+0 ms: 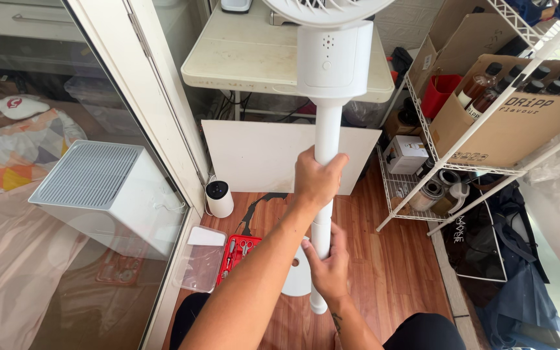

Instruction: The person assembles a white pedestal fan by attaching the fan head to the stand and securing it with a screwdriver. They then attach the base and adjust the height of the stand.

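L hand and R hand both wrapped tight on white fan pole; rigid, smooth plastic, likely top-heavy w/ head unit—grip pole, not grille.

Both hands grip the white pole of a standing fan: the left hand wraps it high up, the right hand lower down, fingers curled round it. The fan's round base rests on the wooden floor, beside an open red tool case. A small white cylinder stands near the glass door, and a wire shelf holds a box of bottles.
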